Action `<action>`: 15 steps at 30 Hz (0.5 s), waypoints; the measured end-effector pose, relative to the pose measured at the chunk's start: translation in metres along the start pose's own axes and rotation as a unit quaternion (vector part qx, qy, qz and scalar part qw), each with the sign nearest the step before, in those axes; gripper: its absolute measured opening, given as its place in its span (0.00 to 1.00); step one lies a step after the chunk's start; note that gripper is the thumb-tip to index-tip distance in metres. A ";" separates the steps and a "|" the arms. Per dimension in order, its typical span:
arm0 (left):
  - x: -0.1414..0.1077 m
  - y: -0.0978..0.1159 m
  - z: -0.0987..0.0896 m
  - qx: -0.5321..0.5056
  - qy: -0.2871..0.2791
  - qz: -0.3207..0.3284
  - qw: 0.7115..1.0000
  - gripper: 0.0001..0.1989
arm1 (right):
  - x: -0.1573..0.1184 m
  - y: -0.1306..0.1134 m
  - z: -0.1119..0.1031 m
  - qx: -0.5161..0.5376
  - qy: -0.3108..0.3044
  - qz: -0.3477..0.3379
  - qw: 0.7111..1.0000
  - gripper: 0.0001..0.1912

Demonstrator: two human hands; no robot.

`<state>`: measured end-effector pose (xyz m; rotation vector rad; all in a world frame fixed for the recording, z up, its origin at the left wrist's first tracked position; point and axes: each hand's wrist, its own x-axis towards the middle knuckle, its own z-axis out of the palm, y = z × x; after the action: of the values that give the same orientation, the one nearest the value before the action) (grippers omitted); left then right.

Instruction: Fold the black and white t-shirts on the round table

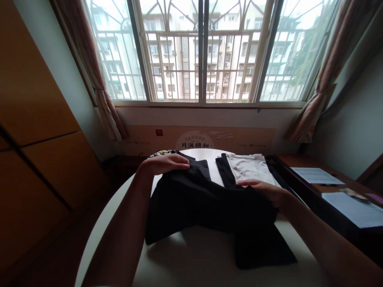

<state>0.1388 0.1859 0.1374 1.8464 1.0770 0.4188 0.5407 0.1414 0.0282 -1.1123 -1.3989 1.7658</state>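
A black garment (pixel 203 205) hangs between my two hands, low over the white round table (pixel 110 227); its exact kind does not show. My left hand (pixel 166 162) pinches its upper left edge, fingers closed. At the upper right, my right hand (pixel 265 189) is closed on the same cloth, partly covered by it. The garment sags in the middle, and a lower flap drops at the right. Beyond it, folded dark cloth (pixel 202 167) lies on the table by my left hand. A folded white garment (pixel 248 167) rests over black cloth (pixel 223 171) behind my right hand.
Patterned cloth (pixel 163 152) shows at the table's far left edge. On the right stands a brown wooden desk (pixel 296 161) bearing papers (pixel 317 175). Ahead are a barred window (pixel 203 59) and tied curtains (pixel 103 107). A wooden cabinet (pixel 50 159) stands on the left.
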 end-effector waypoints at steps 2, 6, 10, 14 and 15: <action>0.008 -0.010 -0.006 0.076 0.042 -0.007 0.996 0.23 | -0.001 -0.005 -0.010 -0.018 0.046 -0.062 0.997 0.22; 0.029 -0.040 -0.017 0.178 0.164 -0.022 0.970 0.20 | 0.003 -0.010 -0.027 -0.076 0.109 -0.101 0.986 0.23; 0.044 -0.058 -0.020 0.256 0.228 -0.019 0.939 0.13 | 0.000 -0.004 -0.042 -0.167 0.105 -0.060 0.978 0.24; 0.046 -0.060 -0.021 0.318 0.343 -0.067 0.881 0.12 | -0.005 0.000 -0.050 -0.140 0.054 -0.043 0.988 0.21; 0.045 -0.059 -0.021 0.322 0.368 -0.082 0.869 0.13 | -0.006 0.000 -0.050 -0.108 0.054 -0.041 0.992 0.21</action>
<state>0.1199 0.2454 0.0914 2.1895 2.0791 0.7632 0.5881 0.1590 0.0255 -1.2256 -1.5745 1.5013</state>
